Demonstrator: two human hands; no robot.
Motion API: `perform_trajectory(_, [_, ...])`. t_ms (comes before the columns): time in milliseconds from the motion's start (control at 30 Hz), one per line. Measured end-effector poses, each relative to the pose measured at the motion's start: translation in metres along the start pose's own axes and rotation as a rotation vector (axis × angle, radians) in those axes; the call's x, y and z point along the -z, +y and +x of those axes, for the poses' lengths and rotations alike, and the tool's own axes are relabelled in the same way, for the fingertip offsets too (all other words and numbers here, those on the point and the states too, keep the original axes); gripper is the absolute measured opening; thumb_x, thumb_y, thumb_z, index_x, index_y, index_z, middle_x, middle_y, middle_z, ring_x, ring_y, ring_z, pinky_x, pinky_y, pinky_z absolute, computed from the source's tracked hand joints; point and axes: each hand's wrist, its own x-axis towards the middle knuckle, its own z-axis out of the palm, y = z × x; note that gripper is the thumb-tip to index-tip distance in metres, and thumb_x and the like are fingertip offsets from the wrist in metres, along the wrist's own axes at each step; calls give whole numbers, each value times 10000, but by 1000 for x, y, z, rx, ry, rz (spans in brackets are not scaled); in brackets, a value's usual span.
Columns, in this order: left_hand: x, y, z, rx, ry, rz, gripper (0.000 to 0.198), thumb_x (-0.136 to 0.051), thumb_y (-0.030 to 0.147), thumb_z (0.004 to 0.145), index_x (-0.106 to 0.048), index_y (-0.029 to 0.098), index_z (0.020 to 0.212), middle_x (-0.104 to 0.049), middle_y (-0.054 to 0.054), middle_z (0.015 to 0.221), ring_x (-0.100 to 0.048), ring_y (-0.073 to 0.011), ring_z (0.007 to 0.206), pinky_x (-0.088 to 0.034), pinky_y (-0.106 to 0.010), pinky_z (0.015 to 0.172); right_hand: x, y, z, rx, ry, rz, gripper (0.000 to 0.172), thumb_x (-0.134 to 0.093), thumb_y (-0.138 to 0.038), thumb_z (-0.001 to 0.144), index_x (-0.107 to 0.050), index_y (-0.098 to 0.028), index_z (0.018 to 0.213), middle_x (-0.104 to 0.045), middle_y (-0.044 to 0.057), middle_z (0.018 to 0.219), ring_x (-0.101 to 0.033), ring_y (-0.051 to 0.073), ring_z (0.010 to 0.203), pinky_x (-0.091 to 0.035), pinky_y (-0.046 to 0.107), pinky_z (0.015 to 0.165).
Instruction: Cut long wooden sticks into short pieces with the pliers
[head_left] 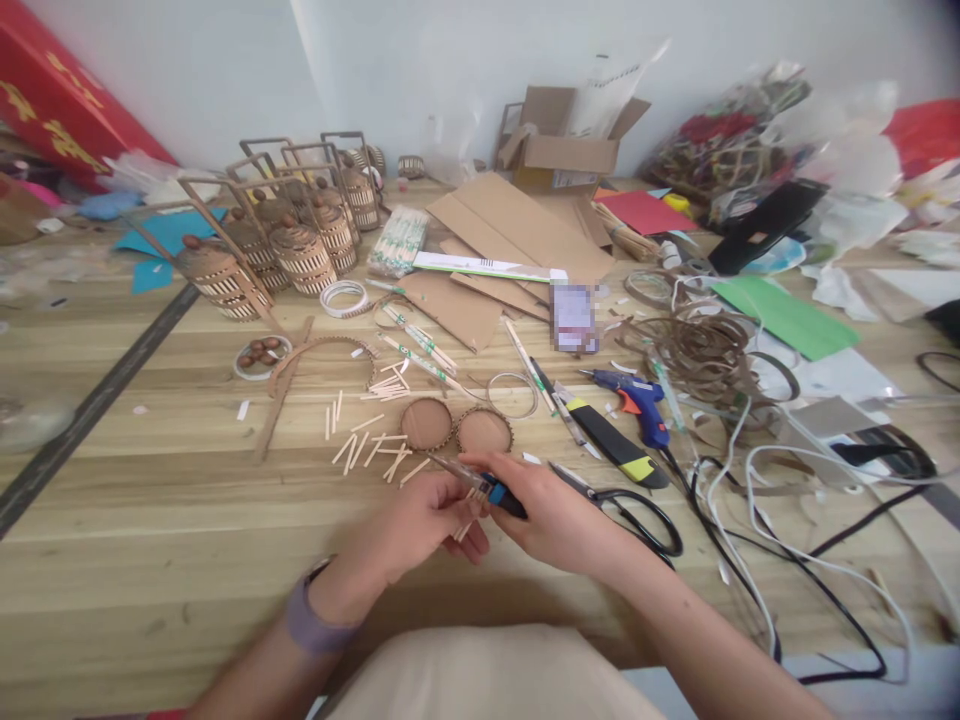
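My left hand [431,520] is closed, pinching a few short pale wooden sticks [463,528] at its fingertips. In my right hand [544,505] is a utility knife [491,488] with a blue-and-black handle; its pointed metal end reaches left above my left fingers. My right fingers partly cover the handle. Just beyond the hands lie two round brown discs [426,425] with notched rims, side by side. Loose cut wooden sticks [375,450] are scattered to their left. Black-handled scissors [637,520] lie close to my right wrist.
A blue glue gun [637,395] and a black-and-yellow cutter [611,440] lie at right, among cables [750,540] and coiled brown strips [705,345]. Small stick lanterns [300,255] stand back left near a dish of brown beads [262,357]. Cardboard sheets [525,225] lie behind.
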Motion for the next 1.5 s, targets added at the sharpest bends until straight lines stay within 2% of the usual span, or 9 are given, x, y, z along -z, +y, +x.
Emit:
perform_trajectory(100, [0, 0, 1, 17, 54, -56, 531, -676, 683, 682, -599, 159, 726, -677, -33, 653, -650, -169, 603, -458, -269, 590, -7, 2, -2, 12, 153, -24, 502, -552, -121, 850, -454, -212, 1334, -542, 124, 1288, -569, 248, 1182, -484, 406, 986])
perform_trajectory(233, [-1, 0, 4, -16, 178, -178, 429, -724, 575, 684, -622, 162, 740, -655, 1, 654, -632, -155, 617, -463, -256, 598, -23, 1, -5, -2, 337, -60, 567, -676, -207, 825, -421, -237, 1331, -456, 137, 1275, -541, 279, 1206, -503, 440, 983])
perform_trajectory(367, [-7, 0, 5, -78, 256, -286, 250, -759, 386, 645, -654, 171, 717, -664, 6, 668, -609, -159, 636, -462, -255, 598, -37, 0, -5, 22, 385, -139, 728, -798, -185, 718, -411, -234, 1333, -442, 136, 1209, -559, 310, 1153, -549, 453, 914])
perform_trajectory(633, [-19, 5, 4, -131, 296, -317, 127, -699, 289, 644, -658, 173, 674, -664, 1, 664, -591, -160, 651, -451, -255, 617, -42, 4, -2, 97, 477, -201, 716, -774, -131, 716, -412, -203, 1328, -436, 136, 1162, -565, 308, 1105, -549, 444, 885])
perform_trajectory(800, [-13, 2, 1, -154, 281, -308, 148, -716, 303, 684, -654, 169, 696, -659, 9, 663, -596, -141, 629, -484, -252, 630, -31, -3, -10, 10, 376, -56, 609, -745, -221, 770, -446, -209, 1300, -473, 122, 1177, -547, 273, 1109, -506, 409, 914])
perform_trajectory(933, [-5, 2, -4, -130, 226, -187, 311, -661, 469, 797, -679, 159, 778, -703, -31, 716, -665, -172, 691, -508, -273, 666, -3, -5, -30, -257, 151, 144, 238, -589, -326, 859, -570, -216, 1069, -581, 45, 970, -577, 213, 904, -471, 358, 837])
perform_trajectory(1133, [-3, 5, -9, -107, 200, -79, 344, -640, 490, 811, -649, 154, 740, -711, -37, 711, -662, -155, 627, -482, -254, 615, 23, 6, -54, -559, -122, 469, 238, -582, -371, 819, -609, -196, 978, -582, 6, 867, -524, 166, 803, -415, 267, 702])
perform_trajectory(1267, [-6, 6, -9, -75, 134, -50, 342, -630, 482, 808, -635, 152, 721, -703, -31, 702, -657, -147, 607, -458, -247, 599, 21, 2, -50, -605, -214, 559, 186, -615, -306, 766, -628, -199, 918, -577, 1, 854, -514, 164, 801, -403, 262, 694])
perform_trajectory(1500, [-13, 6, -13, -26, 64, -65, 353, -629, 505, 787, -655, 155, 762, -690, -21, 670, -635, -146, 614, -461, -252, 605, 15, -8, -30, -542, -235, 629, 123, -583, -195, 717, -614, -217, 834, -539, -12, 794, -480, 151, 741, -379, 242, 625])
